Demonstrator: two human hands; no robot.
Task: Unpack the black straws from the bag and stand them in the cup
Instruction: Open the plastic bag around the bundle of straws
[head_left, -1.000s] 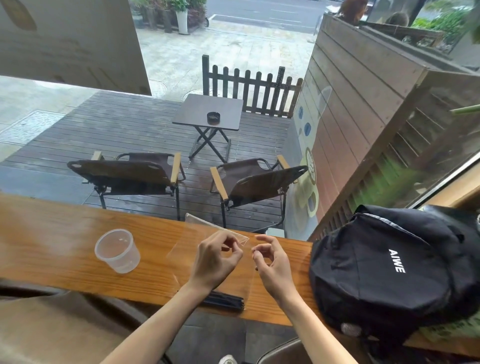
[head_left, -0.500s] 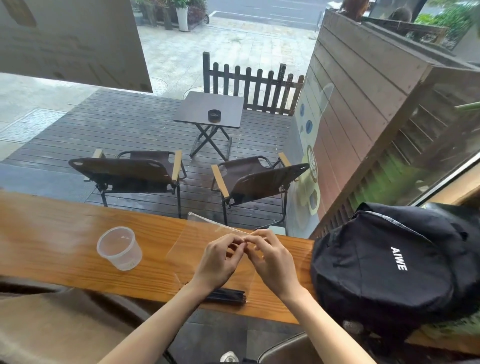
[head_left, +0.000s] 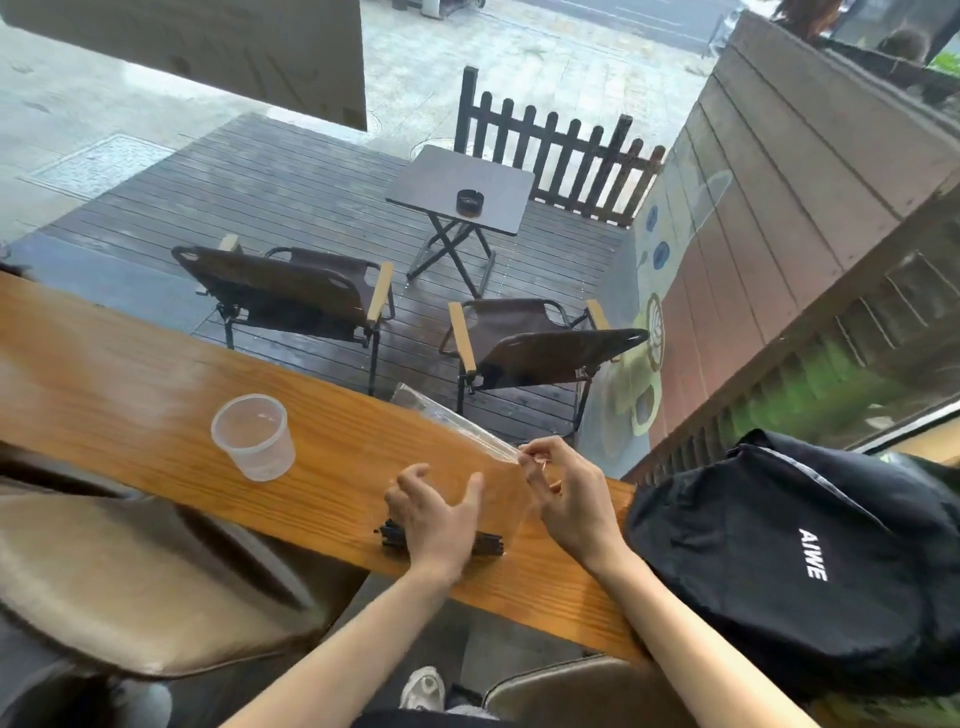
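A clear plastic bag (head_left: 457, 431) stands up from the wooden counter (head_left: 130, 374). Its far top corner rises against the window. My right hand (head_left: 561, 488) pinches the bag's top edge. My left hand (head_left: 436, 514) hovers lower with fingers spread, just above the bundle of black straws (head_left: 491, 544) that lies at the bag's bottom near the counter's front edge. The hand hides the bundle's middle. An empty clear plastic cup (head_left: 254, 436) stands upright on the counter, to the left of my hands.
A black backpack (head_left: 810, 561) lies on the counter at the right, close to my right forearm. A brown stool seat (head_left: 130, 582) sits below the counter on the left. A window runs behind the counter, with chairs and a small table outside.
My hands met at the bag's top edge, then parted. The left hand has dropped toward the straws and opened. The right hand keeps its pinch on the bag's top. The view shifted.
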